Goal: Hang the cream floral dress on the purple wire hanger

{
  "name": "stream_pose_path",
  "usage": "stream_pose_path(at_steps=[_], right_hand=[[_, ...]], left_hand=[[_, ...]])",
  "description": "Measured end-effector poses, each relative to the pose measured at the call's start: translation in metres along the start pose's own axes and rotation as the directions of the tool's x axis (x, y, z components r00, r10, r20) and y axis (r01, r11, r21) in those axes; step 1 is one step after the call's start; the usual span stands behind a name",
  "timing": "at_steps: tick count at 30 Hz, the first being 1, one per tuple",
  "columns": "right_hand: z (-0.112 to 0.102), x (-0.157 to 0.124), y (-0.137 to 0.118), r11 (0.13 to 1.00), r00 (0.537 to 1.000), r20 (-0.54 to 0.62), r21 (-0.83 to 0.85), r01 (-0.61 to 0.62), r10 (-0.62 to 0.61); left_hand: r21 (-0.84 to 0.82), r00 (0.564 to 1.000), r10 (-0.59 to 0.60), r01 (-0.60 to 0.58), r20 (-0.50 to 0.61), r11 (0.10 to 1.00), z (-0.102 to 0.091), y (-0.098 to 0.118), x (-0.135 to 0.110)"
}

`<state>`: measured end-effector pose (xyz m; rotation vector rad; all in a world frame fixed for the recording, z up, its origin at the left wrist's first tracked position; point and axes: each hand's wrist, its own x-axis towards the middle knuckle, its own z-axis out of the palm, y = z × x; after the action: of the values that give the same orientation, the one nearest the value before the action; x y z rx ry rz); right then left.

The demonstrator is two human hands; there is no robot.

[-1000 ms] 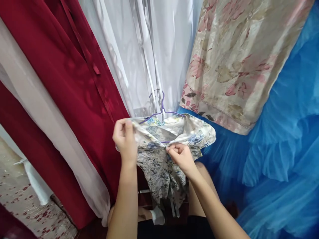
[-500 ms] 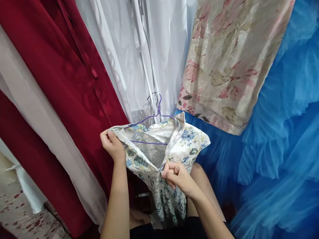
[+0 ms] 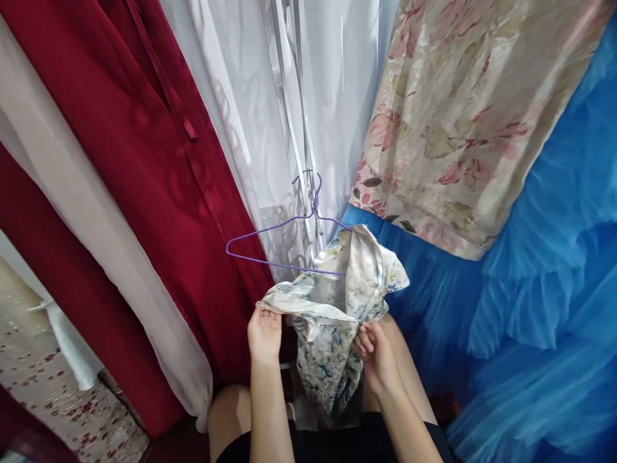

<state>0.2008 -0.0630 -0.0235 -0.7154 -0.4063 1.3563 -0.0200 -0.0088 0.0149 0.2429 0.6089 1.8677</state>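
A white garment with a blue and yellow floral print (image 3: 328,360) hangs half off a purple wire hanger (image 3: 270,229). Only its right shoulder still rests on the hanger; the hanger's left arm is bare. My left hand (image 3: 265,331) grips the garment's left shoulder edge, below the bare hanger end. At the low point of the neckline, my right hand (image 3: 375,347) pinches the fabric edge. The neck opening gapes between my hands and the pale lining shows. The hanger's hook sits among thin white ties (image 3: 299,122).
Long red fabric (image 3: 144,161) and pale sheer fabric (image 3: 110,212) hang at the left. White fabric (image 3: 332,83) hangs behind the hanger. To the right are a beige floral garment (image 3: 463,128) and ruffled blue tulle (image 3: 544,308). My knees are below.
My left hand has drawn the garment's left shoulder off the hanger, moving right and down. My right hand has shifted right, still pinching the neckline. The view has turned slightly.
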Motion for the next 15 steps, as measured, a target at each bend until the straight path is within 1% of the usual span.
stream_pose_path(at_steps=[2,3,5,6,7,8,9,10,11,12,13,14,15], right_hand=[[-0.016,0.005,0.001,0.999,0.991,-0.127,0.028,0.034,-0.03],[-0.022,0.007,0.001,0.998,0.981,-0.182,0.019,0.066,-0.061],[-0.027,0.009,0.001,0.988,0.942,-0.299,-0.036,0.151,-0.155],[-0.027,0.008,0.002,0.976,0.911,-0.35,-0.077,0.205,-0.219],[-0.026,0.007,0.002,0.956,0.88,-0.373,-0.131,0.263,-0.293],[-0.024,0.004,0.002,0.928,0.861,-0.352,-0.193,0.319,-0.369],[-0.022,0.001,0.002,0.899,0.863,-0.278,-0.248,0.36,-0.422],[-0.02,-0.003,0.002,0.882,0.887,-0.168,-0.289,0.373,-0.43],[-0.018,-0.008,0.0,0.883,0.924,-0.043,-0.315,0.349,-0.381],[-0.015,-0.014,-0.002,0.898,0.957,0.068,-0.331,0.29,-0.284],[-0.013,-0.019,-0.006,0.917,0.975,0.146,-0.34,0.208,-0.166],[-0.011,-0.025,-0.011,0.929,0.979,0.194,-0.349,0.122,-0.056],[-0.009,-0.03,-0.018,0.928,0.974,0.226,-0.367,0.056,0.031]], left_hand=[[0.015,1.0,-0.025,0.025,0.011,1.0,-0.001,-0.015,-0.026],[0.035,0.998,-0.034,0.033,0.051,0.999,0.002,-0.021,-0.039],[0.106,0.978,-0.056,0.035,0.2,0.994,0.014,-0.029,-0.064],[0.157,0.955,-0.073,0.028,0.287,0.987,0.022,-0.032,-0.076],[0.218,0.925,-0.096,0.014,0.368,0.976,0.029,-0.034,-0.087],[0.29,0.887,-0.126,-0.01,0.445,0.957,0.036,-0.036,-0.098],[0.37,0.839,-0.164,-0.048,0.52,0.928,0.042,-0.037,-0.109],[0.449,0.786,-0.201,-0.107,0.585,0.887,0.047,-0.039,-0.118],[0.514,0.737,-0.227,-0.186,0.636,0.837,0.05,-0.04,-0.125],[0.561,0.699,-0.237,-0.276,0.674,0.78,0.052,-0.04,-0.131],[0.59,0.673,-0.235,-0.363,0.701,0.721,0.053,-0.04,-0.134],[0.604,0.658,-0.22,-0.438,0.72,0.665,0.053,-0.04,-0.136],[0.61,0.653,-0.196,-0.497,0.732,0.617,0.053,-0.038,-0.136]])
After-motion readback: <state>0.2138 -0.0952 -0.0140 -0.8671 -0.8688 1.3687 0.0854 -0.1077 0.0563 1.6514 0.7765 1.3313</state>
